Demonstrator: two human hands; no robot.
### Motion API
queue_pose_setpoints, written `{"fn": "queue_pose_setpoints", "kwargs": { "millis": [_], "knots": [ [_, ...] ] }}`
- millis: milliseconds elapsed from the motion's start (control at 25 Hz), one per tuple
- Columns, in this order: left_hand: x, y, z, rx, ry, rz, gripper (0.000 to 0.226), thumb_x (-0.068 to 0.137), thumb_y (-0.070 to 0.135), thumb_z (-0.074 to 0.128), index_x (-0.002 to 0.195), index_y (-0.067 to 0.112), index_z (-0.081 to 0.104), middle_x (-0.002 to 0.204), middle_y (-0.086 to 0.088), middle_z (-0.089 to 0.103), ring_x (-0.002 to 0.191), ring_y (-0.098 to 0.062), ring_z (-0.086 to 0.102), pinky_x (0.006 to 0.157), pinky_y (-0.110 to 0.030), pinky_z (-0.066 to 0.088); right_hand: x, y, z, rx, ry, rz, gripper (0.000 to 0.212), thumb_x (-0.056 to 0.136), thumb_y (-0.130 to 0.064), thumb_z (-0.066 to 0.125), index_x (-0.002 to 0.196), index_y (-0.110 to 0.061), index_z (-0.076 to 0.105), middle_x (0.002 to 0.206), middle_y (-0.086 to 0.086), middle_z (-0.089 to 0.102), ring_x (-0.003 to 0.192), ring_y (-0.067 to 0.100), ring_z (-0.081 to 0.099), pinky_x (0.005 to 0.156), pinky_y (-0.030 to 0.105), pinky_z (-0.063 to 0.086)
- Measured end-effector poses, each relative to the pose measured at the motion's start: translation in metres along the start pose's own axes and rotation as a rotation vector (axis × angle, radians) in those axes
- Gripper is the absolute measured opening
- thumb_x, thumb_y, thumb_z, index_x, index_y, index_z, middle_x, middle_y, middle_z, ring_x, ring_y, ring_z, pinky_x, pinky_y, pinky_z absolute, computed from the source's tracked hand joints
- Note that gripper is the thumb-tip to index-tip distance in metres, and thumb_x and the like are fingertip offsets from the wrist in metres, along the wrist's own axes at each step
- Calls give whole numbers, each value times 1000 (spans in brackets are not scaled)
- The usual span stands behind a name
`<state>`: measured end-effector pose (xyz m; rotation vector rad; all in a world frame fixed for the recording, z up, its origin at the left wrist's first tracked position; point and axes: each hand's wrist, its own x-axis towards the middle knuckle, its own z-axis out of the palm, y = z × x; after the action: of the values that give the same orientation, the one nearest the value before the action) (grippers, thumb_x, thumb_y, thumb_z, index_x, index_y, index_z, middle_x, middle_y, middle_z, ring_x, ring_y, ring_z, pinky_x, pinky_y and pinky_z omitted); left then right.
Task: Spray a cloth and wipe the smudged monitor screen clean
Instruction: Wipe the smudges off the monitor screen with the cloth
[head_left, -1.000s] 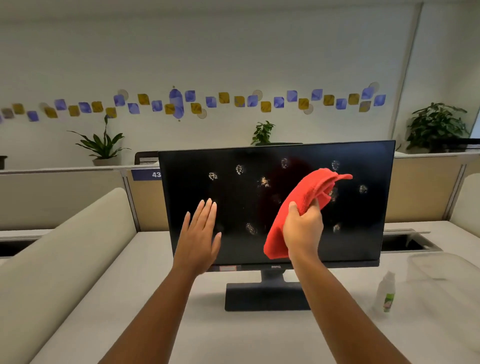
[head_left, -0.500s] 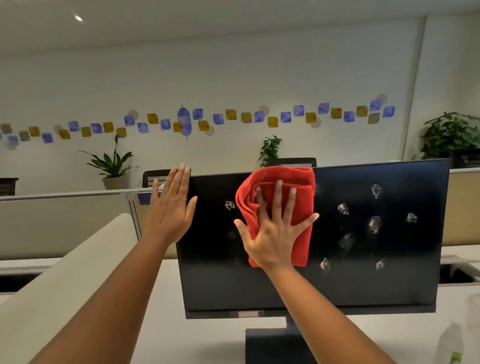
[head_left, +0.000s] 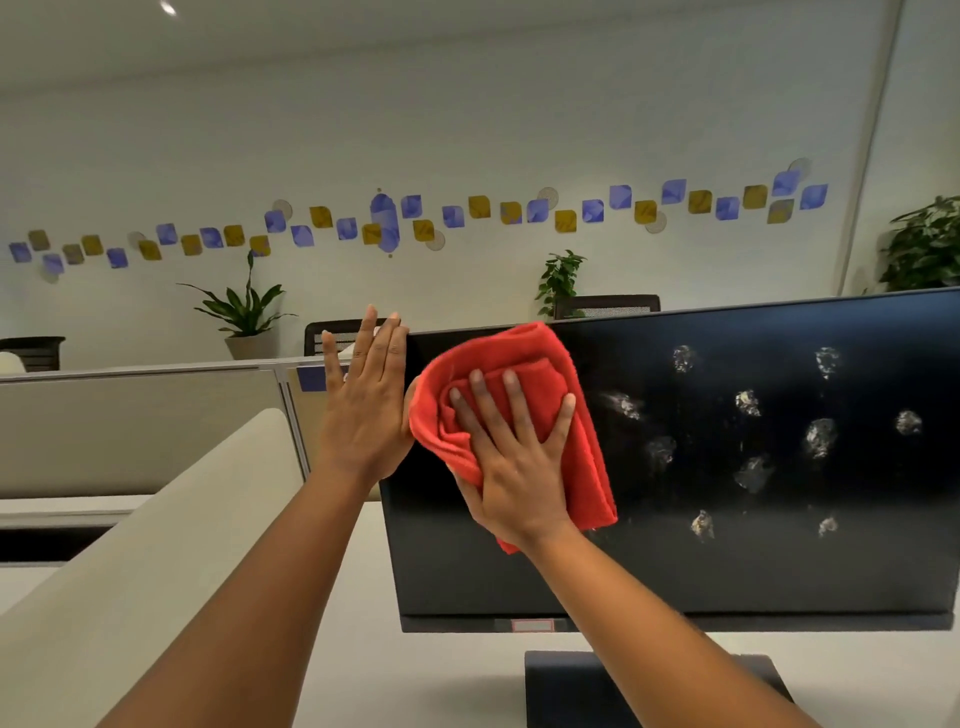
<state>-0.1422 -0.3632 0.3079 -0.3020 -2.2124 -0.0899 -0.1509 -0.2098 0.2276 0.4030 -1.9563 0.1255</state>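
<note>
Your right hand (head_left: 511, 457) lies flat, fingers spread, pressing the folded red cloth (head_left: 519, 415) against the upper left of the monitor screen (head_left: 727, 561). Your left hand (head_left: 366, 405) is open too, fingers straight and together, set against the screen's left edge just beside the cloth at its 9 o'clock. The smudges (head_left: 748, 402) lie apart from the cloth toward 3 o'clock, scattered along the screen's long horizontal axis. I judge the next stroke belongs to your right hand, sweeping rightward.
</note>
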Motion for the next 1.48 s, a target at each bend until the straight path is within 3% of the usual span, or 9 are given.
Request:
{"fn": "queue_pose_setpoints", "kwargs": {
  "millis": [200, 320, 440, 640, 880, 1240, 1480],
  "knots": [
    [3, -6, -3, -108, -50, -24, 59, 90, 40, 17, 143, 15, 17, 154, -2, 19, 139, -6, -7, 112, -37, -17, -41, 12, 4, -90, -56, -81, 66, 82, -47, 44, 142, -33, 21, 156, -9, 5, 144, 18, -7, 103, 70, -5],
    [5, -6, -8, -160, -76, -32, 59, 89, 41, 14, 143, 17, 19, 153, -1, 22, 142, -10, 1, 111, -36, -17, -26, 20, -7, -76, -8, 103, 63, 80, -46, 41, 140, -36, 25, 152, -3, 15, 143, 20, -13, 96, 74, -9],
    [8, -6, -11, -198, -96, -45, 60, 88, 42, 11, 142, 18, 22, 152, -1, 24, 143, -10, 5, 110, -38, -21, 16, 15, -12, -41, 54, 221, 61, 84, -48, 37, 142, -34, 25, 152, -1, 12, 141, 21, -17, 98, 71, -13],
    [10, -17, -20, -316, -114, -31, 58, 89, 39, 8, 137, 20, 34, 145, 3, 39, 140, -8, 16, 111, -44, -21, 41, -21, 0, -39, 8, 11, 65, 83, -50, 40, 142, -27, 27, 152, 1, 27, 141, 26, 8, 104, 70, -3],
    [11, -16, -24, -368, -77, -42, 58, 90, 39, 9, 132, 18, 43, 140, -2, 46, 138, -9, 25, 107, -38, -24, -8, -40, 22, -29, -98, -234, 62, 86, -48, 37, 143, -28, 23, 152, -3, 14, 143, 20, -11, 108, 61, -12],
    [9, -16, -26, -282, -135, -58, 59, 88, 43, 10, 136, 21, 36, 147, -1, 37, 140, -15, 22, 107, -43, -24, -102, -31, 37, -156, -363, -601, 70, 86, -52, 39, 146, -25, 13, 154, -4, 12, 143, 25, -2, 110, 56, -5],
    [8, -15, -27, -237, -193, -81, 63, 85, 46, 6, 139, 23, 30, 150, 1, 31, 141, -16, 18, 108, -46, -22, -95, -17, 28, -159, -460, -894, 64, 85, -51, 47, 142, -28, 28, 151, -6, 27, 142, 22, 6, 111, 55, -7]
  ]
}}
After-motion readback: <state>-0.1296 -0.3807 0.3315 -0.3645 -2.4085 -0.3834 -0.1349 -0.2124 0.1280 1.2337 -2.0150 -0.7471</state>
